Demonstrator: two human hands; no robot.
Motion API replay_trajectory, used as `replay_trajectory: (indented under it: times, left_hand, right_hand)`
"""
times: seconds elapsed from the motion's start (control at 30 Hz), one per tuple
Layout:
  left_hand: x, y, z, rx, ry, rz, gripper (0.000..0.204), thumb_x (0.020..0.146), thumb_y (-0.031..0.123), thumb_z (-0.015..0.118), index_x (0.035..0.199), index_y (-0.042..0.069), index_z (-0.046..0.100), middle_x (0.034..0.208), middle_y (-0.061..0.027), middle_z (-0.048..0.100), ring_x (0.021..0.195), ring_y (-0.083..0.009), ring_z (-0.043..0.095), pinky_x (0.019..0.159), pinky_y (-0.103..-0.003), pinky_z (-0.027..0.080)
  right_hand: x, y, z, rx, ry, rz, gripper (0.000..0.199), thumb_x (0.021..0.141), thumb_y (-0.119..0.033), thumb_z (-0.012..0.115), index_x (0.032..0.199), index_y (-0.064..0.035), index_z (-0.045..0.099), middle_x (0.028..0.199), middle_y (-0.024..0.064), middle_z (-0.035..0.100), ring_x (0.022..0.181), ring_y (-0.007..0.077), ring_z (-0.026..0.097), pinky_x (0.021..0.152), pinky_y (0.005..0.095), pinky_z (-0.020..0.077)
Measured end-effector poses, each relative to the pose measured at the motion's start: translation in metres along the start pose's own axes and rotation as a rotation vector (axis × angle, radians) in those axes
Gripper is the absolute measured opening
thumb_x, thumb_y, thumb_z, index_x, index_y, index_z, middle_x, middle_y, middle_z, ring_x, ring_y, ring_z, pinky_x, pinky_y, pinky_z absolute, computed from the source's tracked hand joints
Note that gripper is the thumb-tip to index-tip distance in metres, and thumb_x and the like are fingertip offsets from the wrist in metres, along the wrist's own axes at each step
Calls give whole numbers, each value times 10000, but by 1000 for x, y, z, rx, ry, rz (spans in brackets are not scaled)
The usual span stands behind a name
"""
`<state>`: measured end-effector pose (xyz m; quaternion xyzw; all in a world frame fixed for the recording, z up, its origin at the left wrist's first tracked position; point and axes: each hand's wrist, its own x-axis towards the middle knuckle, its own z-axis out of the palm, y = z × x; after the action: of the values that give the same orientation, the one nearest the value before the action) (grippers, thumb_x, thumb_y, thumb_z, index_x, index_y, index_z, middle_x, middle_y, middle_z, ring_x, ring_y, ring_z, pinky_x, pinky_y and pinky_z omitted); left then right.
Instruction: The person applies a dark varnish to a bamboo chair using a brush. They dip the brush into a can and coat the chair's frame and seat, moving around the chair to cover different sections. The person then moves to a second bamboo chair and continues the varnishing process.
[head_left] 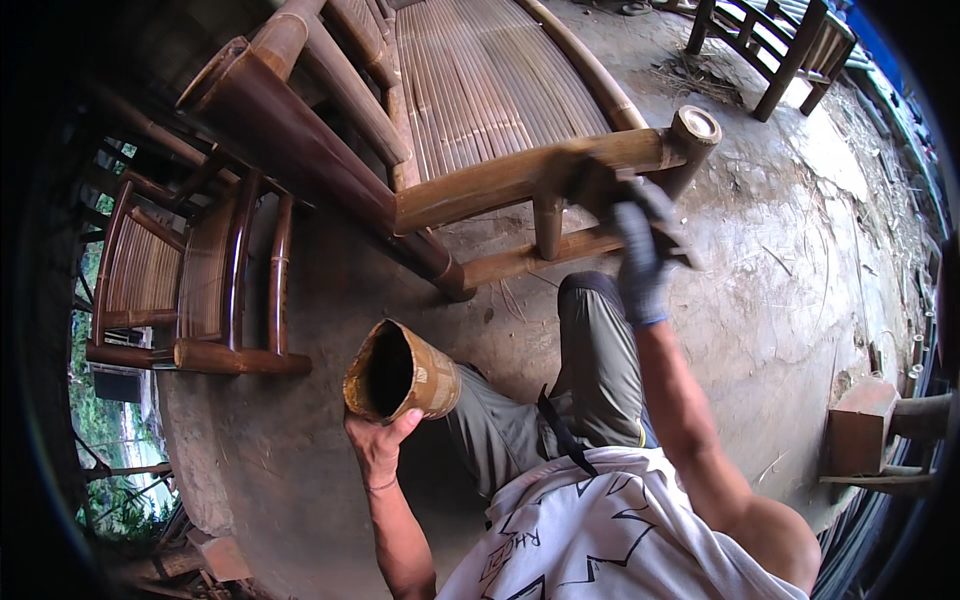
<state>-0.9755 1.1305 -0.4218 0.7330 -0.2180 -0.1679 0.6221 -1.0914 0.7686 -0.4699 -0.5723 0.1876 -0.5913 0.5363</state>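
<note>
My bare left hand (378, 440) holds a brown, tape-wrapped cylindrical container (432, 382) from below, tilted so that its open mouth and dark inside show. A grey glove covers my right hand (642, 255), closed around what looks like a wide brush (592, 185). Motion smears the brush, and its dark end lies against the armrest of a bamboo chair (480, 190). This chair has a slatted seat and thick poles; its near left post is dark and glossy, while the armrest is lighter brown.
Glossy bamboo chairs (235, 270) stand at the left. Another bamboo seat (780, 55) is at the far right. A reddish block (860, 425) sits by the right edge. The concrete floor (760, 260) is rough, with scattered debris (700, 80) near the back.
</note>
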Motion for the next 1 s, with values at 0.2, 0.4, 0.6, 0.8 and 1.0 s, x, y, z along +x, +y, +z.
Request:
replay_trajectory:
  times: [0.2, 0.4, 0.6, 0.8, 1.0]
  left_hand:
    - [-9, -4, -19, 1, 59, -13, 745, 680, 278, 851, 1301, -32, 581, 1246, -117, 645, 1150, -225, 609, 1042, -366, 447]
    - [-20, 0, -19, -26, 105, -19, 776, 678, 261, 849, 1331, -35, 551, 1277, -117, 619, 1185, -234, 587, 1061, -376, 433]
    - [-39, 1, -32, -17, 125, -35, 811, 688, 254, 842, 1368, -35, 506, 1316, -106, 579, 1217, -232, 554, 1082, -380, 409]
    - [-35, 6, -24, -20, 130, -47, 791, 698, 225, 819, 1373, -37, 499, 1325, -107, 571, 1219, -238, 548, 1082, -383, 406]
    - [-37, 8, -20, -1, 118, -39, 780, 721, 217, 804, 1390, -27, 485, 1348, -114, 558, 1251, -254, 525, 1115, -395, 366]
  right_hand:
    - [20, -23, -19, -661, 72, -519, 257, 870, 25, 676, 1108, -62, 719, 1158, 130, 636, 1145, 292, 595, 966, 384, 490]
    - [-82, 7, 130, -461, -429, -527, 248, 795, -171, 728, 1040, -164, 692, 1142, 106, 597, 1042, 320, 590, 878, 442, 511]
    - [-105, 29, 107, -375, -637, -384, 222, 843, -188, 694, 1059, -138, 683, 1227, 137, 593, 1121, 360, 592, 939, 457, 502]
    - [-119, 57, 133, 523, 91, 717, 345, 961, -115, 592, 1304, -77, 578, 1221, 90, 609, 1071, 244, 627, 933, 474, 546]
    - [-66, 33, 146, 1041, 297, 1203, 415, 979, -198, 558, 1376, -85, 506, 1236, 99, 586, 1086, 255, 600, 904, 460, 559]
